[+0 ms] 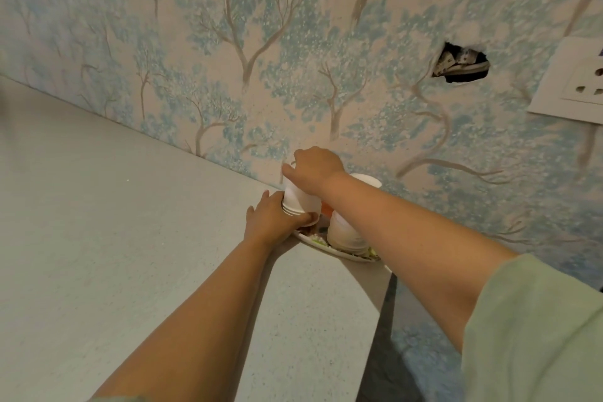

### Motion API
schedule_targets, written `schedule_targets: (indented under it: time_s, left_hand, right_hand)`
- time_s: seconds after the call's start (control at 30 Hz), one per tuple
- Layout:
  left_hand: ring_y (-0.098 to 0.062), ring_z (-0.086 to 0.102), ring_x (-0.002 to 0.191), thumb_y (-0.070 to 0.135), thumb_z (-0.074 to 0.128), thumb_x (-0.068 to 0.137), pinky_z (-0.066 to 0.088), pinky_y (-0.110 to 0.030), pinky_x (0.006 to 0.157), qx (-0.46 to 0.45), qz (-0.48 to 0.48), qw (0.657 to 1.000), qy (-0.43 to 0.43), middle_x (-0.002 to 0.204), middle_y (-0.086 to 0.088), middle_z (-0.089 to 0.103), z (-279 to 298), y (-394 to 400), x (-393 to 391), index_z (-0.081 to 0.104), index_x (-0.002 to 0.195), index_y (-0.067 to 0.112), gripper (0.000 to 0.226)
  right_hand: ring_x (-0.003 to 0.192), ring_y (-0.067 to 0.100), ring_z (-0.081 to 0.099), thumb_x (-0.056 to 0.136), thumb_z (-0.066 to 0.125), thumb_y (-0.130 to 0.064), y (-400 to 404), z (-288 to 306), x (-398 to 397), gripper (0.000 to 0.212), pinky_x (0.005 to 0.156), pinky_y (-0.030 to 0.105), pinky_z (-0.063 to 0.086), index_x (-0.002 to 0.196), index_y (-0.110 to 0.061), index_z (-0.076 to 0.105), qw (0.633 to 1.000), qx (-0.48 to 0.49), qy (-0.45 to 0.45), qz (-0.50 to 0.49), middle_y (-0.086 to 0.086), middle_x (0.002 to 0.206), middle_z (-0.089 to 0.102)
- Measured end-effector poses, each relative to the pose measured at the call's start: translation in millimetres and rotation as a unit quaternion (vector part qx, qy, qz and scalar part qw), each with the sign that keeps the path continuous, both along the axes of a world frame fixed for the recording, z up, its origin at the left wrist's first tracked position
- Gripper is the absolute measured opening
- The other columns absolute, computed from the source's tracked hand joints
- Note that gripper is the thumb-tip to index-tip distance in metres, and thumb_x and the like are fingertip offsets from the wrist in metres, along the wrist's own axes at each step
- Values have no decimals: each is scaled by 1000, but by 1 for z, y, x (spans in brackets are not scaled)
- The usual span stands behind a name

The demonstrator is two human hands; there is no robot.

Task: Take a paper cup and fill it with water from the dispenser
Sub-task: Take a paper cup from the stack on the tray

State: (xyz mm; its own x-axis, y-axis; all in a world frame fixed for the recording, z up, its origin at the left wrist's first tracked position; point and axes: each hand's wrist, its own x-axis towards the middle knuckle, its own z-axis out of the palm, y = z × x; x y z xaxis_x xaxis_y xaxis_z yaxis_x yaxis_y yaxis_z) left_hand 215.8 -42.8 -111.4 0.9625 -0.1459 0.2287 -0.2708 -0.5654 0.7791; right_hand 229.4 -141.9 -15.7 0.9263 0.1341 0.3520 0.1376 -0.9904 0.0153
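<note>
Facing a wall (228,42) papered with pale blue trees, I am reaching across a speckled grey counter (114,206) to a plate (329,250) near its edge. No readable writing is showing anywhere. My left hand (272,220) is wrapping its fingers around the base of a stack of white paper cups (298,197), while my right hand (315,166) is pinching the top one. A second stack (344,232) is standing just beside it.
</note>
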Motion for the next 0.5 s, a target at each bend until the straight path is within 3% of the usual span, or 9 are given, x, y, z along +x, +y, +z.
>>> schedule_targets:
  time_s: [0.13,0.27,0.4,0.5]
  left_hand:
    - [-25,53,113,62,64,53,36,-53,103,-38,0,999,19,115,-2,58,4,1,-3,52,114,24,73]
    - [-27,51,115,58,64,53,36,-54,103,-31,0,999,22,113,-3,56,3,2,-3,51,116,21,74]
    - [-29,52,108,53,71,61,38,-54,101,7,0,1000,8,101,1,48,0,2,0,51,112,18,65]
    - [-29,50,114,56,71,62,37,-55,101,30,5,1000,-2,107,-3,52,-2,1,3,51,112,17,67]
  right_hand:
    - [64,26,46,91,34,-38,-2,5,-3,43,46,27,25,75,-5,55,1000,9,-16,7,2,59,41]
    - [64,27,46,91,34,-35,-4,8,-7,40,46,28,24,72,-5,51,999,33,-22,9,4,59,40]
    - [68,27,44,92,31,-37,-8,34,-9,46,48,28,24,86,-1,58,997,42,-57,6,10,72,46]
    - [68,27,44,91,31,-38,-8,56,-13,43,46,27,23,80,-4,56,996,39,-76,-5,9,69,47]
